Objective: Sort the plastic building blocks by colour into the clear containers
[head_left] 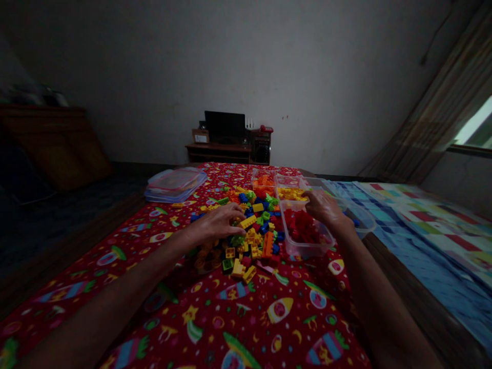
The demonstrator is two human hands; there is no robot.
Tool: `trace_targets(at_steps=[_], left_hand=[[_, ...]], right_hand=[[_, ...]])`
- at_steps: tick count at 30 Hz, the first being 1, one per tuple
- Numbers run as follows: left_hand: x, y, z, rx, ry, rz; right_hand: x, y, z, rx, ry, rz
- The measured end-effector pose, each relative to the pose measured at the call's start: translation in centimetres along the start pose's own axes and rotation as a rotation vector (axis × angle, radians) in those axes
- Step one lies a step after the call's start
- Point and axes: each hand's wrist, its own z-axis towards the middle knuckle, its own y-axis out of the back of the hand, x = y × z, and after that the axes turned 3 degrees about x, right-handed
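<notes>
While the left hand (222, 221) reaches over the heap of toy building bricks (252, 237), its thumb and fingers are spread apart, curving down beside a long yellow brick (247, 222); whether the fingertips touch it cannot be told. The heap lies loose around the middle of the red rocket-print tablecloth (215, 320), mixing yellow, blue, green, red and orange pieces. A long orange brick (268, 245) lies toward its right side, and a few yellow pieces, with a square green brick (227, 264), sit at the part nearest the person.

The right hand (326, 207) is over the clear containers along the surface's right edge, its fingertips at the yellow bricks (289, 193); it cannot be told whether they pinch anything. Nearest to the person in that group is a clear container (307, 249) of red bricks (303, 227). Orange bricks (264, 180) fill another one toward the far edge, and blue bricks (only partly visible behind the wrist) lie in a wider clear tub (369, 228) at the right edge.

Near the far left corner rests a stack of plastic lids (175, 185). Beyond the far edge, a black flat screen (225, 127) stands against the wall.
</notes>
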Motion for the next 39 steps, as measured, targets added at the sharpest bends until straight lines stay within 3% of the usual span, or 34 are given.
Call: trace_targets(at_steps=[3, 7, 10, 13, 17, 21, 27, 32, 35, 39], left_hand=[[-0.2, -0.4, 0.2, -0.036, -0.032, -0.018], [-0.6, 0.1, 0.3, -0.136, 0.025, -0.103], [-0.7, 0.7, 0.3, -0.121, 0.059, -0.173], [-0.7, 0.9, 0.3, -0.091, 0.065, -0.211], [-0.4, 1.1, 0.2, -0.172, 0.119, -0.202], [0.3, 1.2, 0.0, -0.193, 0.164, -0.105], [0.4, -0.8, -0.3, -0.173, 0.133, 0.09], [0.5, -2.1, -0.5, -0.2, 0.119, 0.156], [0.9, -2.4, -0.5, -0.229, 0.086, 0.159], [1.1, -2.2, -0.2, -0.254, 0.048, 0.088]], right_hand=[[1.3, 0.0, -0.4, -0.072, 0.091, 0.051], [4.4, -0.8, -1.1, -0.128, 0.381, 0.196], [6.7, -1.6, -1.6, -0.115, 0.57, 0.283], [7.9, -2.0, -1.7, -0.104, 0.647, 0.286], [7.3, -1.5, -1.6, -0.077, 0.541, 0.188], [5.3, -1.2, -0.8, -0.134, 0.368, 0.198], [2.0, -3.1, 1.9, -0.277, 0.125, 0.264], [0.4, -4.1, 3.5, -0.245, -0.013, 0.395], [0.3, -3.7, 4.0, -0.229, -0.066, 0.467], [0.5, -2.5, 4.1, -0.271, -0.025, 0.502]])
